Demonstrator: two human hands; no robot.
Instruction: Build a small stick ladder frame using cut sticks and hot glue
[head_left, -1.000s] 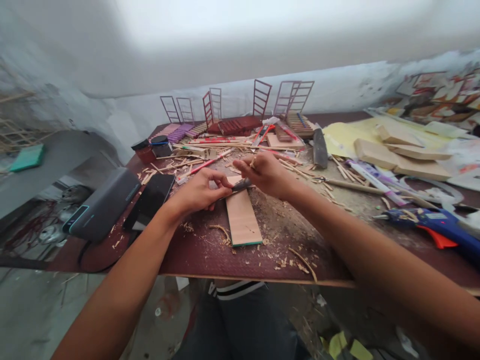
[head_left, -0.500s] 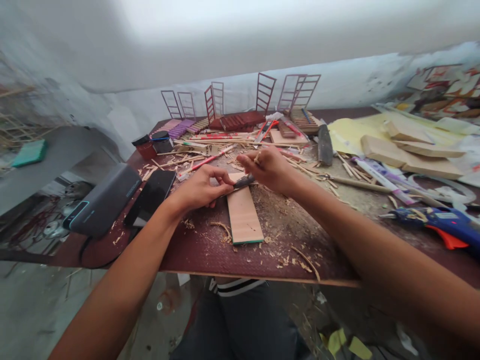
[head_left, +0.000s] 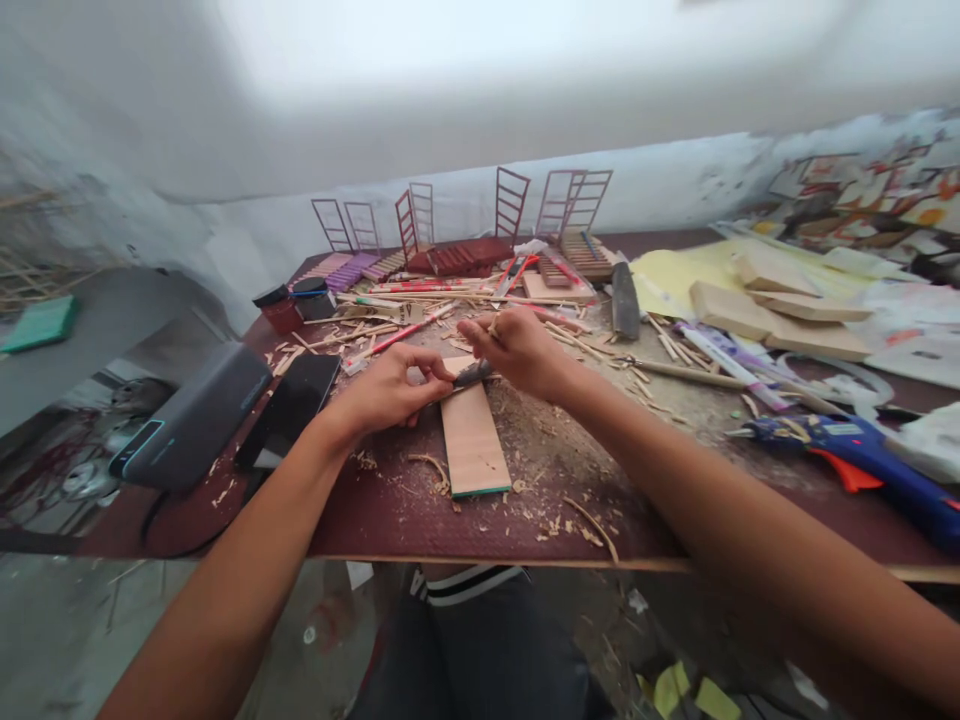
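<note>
My right hand (head_left: 517,350) is closed around a knife, and its dark blade (head_left: 472,374) points left over a narrow wooden board (head_left: 478,445). A pale wooden end shows at the right thumb. My left hand (head_left: 394,392) is closed in a pinch beside the blade's tip; what lies between its fingertips is too small to make out. The board lies flat on the dark red table (head_left: 360,525), its near end edged in green. Curled wood shavings (head_left: 430,465) are scattered around it.
Small ladder-like frames (head_left: 512,205) stand at the back among thin sticks (head_left: 420,296). Left are a grey device (head_left: 199,415), a black phone (head_left: 292,405) and paint jars (head_left: 281,310). Right are a blue glue gun (head_left: 847,450), wooden blocks (head_left: 731,312) and a dark stone-like bar (head_left: 624,300).
The view has shifted slightly, so the table sits lower and further left. Both hands keep their hold over the board, with the blade in nearly the same place.
</note>
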